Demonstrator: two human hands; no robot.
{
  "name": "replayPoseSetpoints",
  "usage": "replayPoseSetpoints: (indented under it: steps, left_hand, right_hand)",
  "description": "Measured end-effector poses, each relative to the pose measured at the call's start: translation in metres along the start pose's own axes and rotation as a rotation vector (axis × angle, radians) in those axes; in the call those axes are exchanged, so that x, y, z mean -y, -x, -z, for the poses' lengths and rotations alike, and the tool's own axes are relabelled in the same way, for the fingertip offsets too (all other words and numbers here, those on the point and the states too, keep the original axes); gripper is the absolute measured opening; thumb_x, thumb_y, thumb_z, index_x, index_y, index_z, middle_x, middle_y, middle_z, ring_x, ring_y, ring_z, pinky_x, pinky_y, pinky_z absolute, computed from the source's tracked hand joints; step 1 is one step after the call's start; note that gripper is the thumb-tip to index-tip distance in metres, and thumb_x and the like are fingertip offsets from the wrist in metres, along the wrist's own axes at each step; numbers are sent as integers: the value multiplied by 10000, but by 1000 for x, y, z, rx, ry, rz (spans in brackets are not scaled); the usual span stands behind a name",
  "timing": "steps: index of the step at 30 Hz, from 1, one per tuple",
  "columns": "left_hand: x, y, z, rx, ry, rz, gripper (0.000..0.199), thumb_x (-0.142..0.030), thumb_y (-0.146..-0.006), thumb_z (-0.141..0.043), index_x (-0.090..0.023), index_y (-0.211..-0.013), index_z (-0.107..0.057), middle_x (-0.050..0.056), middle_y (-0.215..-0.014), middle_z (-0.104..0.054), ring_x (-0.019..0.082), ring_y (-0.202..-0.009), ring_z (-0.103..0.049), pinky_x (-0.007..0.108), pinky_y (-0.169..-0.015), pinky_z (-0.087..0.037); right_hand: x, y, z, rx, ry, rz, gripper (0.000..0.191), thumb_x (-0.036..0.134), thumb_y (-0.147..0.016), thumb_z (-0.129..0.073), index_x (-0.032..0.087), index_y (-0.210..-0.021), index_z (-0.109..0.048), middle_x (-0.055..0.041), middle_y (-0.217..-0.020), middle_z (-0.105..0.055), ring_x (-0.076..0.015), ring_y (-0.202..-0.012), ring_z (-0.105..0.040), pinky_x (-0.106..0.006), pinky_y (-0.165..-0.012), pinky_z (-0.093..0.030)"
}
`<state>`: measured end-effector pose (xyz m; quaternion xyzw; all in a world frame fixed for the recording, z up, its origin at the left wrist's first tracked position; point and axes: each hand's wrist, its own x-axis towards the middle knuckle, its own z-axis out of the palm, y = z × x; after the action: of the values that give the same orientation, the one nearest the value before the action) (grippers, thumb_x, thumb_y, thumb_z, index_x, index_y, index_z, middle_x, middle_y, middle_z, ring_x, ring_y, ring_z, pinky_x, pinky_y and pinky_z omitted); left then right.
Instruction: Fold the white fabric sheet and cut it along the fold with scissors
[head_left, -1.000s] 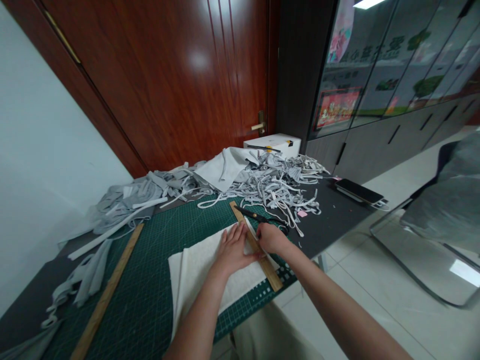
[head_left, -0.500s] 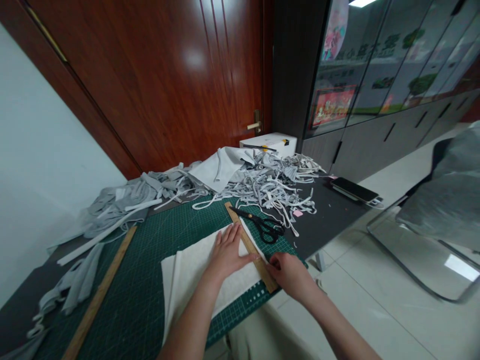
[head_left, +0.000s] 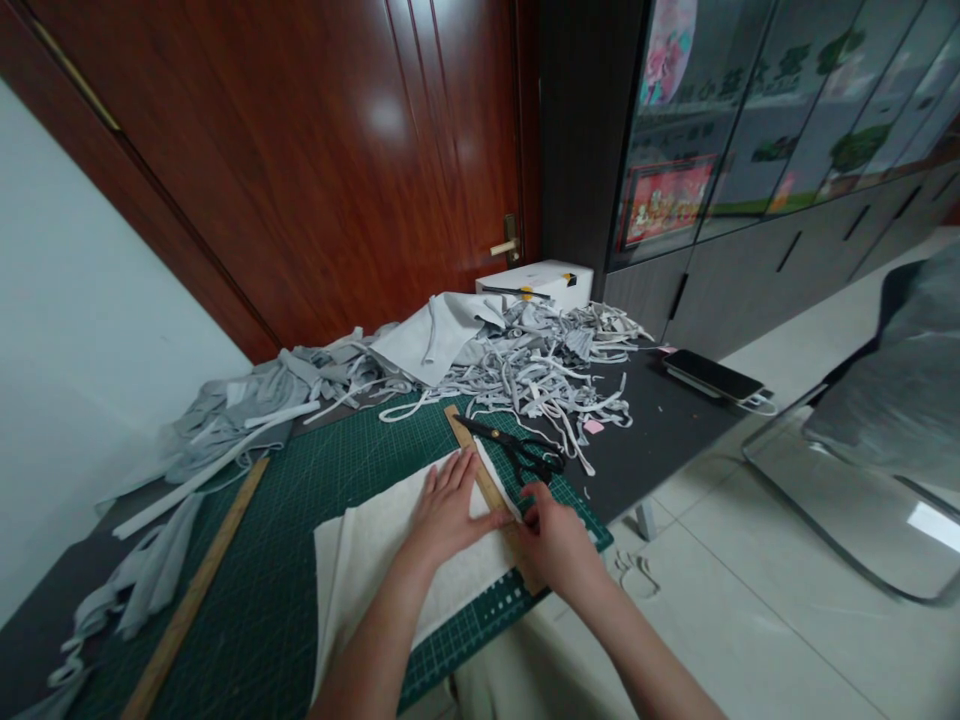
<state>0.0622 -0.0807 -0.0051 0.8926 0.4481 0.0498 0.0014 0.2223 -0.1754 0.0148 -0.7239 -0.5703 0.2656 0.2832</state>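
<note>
White folded cloth (head_left: 375, 540) lies on the green cutting mat (head_left: 300, 500). My left hand (head_left: 452, 505) rests flat on it with fingers spread, its thumb and fingertips at a wooden ruler (head_left: 491, 487) that lies along the cloth's right edge. Over the ruler's lower part is my right hand (head_left: 551, 535), its fingers bent together at the cloth's edge; what they pinch is too small to make out. Black scissors (head_left: 517, 446) lie just beyond the hands, their tip across the ruler's upper end.
A second wooden ruler (head_left: 199, 590) lies on the mat's left. Grey fabric strips (head_left: 525, 370) and scraps (head_left: 255, 405) pile up behind, before a white box (head_left: 547, 283). A phone (head_left: 712, 376) lies at the table's right; a chair (head_left: 795, 500) stands beyond.
My right hand has moved up and left along the ruler, closer to my left hand. My left hand stays on the cloth. The view has shifted slightly.
</note>
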Motion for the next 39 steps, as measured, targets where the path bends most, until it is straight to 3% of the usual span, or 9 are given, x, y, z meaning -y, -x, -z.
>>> replayPoseSetpoints:
  steps: [5,12,18,23,28,33,39]
  left_hand:
    - [0,0,0,-11,-7,0,947,-724,-787,-463,-156,-1488,-174,122,-1537,-220,294,-1408,-198,506,-1122,-185]
    - [0,1,0,6,5,5,970,-742,-773,-458,-149,-1486,-176,116,-1544,-201,285,-1415,-177,506,-1128,-172]
    - [-4,1,5,43,-12,25,912,-668,-799,-487,-159,-1488,-173,95,-1547,-198,272,-1423,-149,506,-1134,-148]
    - [-5,2,5,29,-26,17,845,-629,-840,-456,-166,-1489,-177,95,-1546,-203,280,-1422,-147,516,-1129,-153]
    - [-6,3,4,0,-42,14,720,-556,-898,-403,-184,-1482,-209,88,-1540,-224,270,-1417,-174,514,-1128,-157]
    - [-6,3,3,-2,-39,11,748,-580,-894,-396,-170,-1486,-194,97,-1537,-233,282,-1413,-184,529,-1125,-160]
    - [0,8,5,-6,-40,-54,794,-640,-877,-386,-183,-1491,-172,81,-1541,-228,278,-1417,-170,515,-1121,-182]
  right_hand:
    - [2,-5,-1,28,172,-32,194,178,-837,-499,151,-983,-624,-142,-945,-714,-257,-861,-675,-287,-653,-403]
    - [-1,-11,1,77,207,11,147,182,-825,-503,158,-822,-649,-121,-870,-716,-228,-794,-675,-276,-625,-393]
    - [9,-15,2,26,228,45,117,153,-796,-519,131,-848,-622,-145,-924,-686,-244,-862,-657,-274,-647,-385]
    - [9,-14,3,43,193,70,140,129,-805,-525,164,-926,-586,-79,-836,-705,-205,-779,-668,-257,-615,-374]
    - [14,-5,-2,-9,273,44,202,166,-895,-433,120,-1048,-558,-152,-964,-696,-238,-875,-679,-282,-685,-427]
    - [22,5,-4,19,383,-17,211,114,-913,-366,99,-1015,-551,-171,-936,-687,-265,-875,-691,-300,-673,-459]
    - [19,18,-13,51,336,-6,257,50,-901,-332,131,-1053,-523,-143,-957,-682,-249,-839,-700,-301,-638,-469]
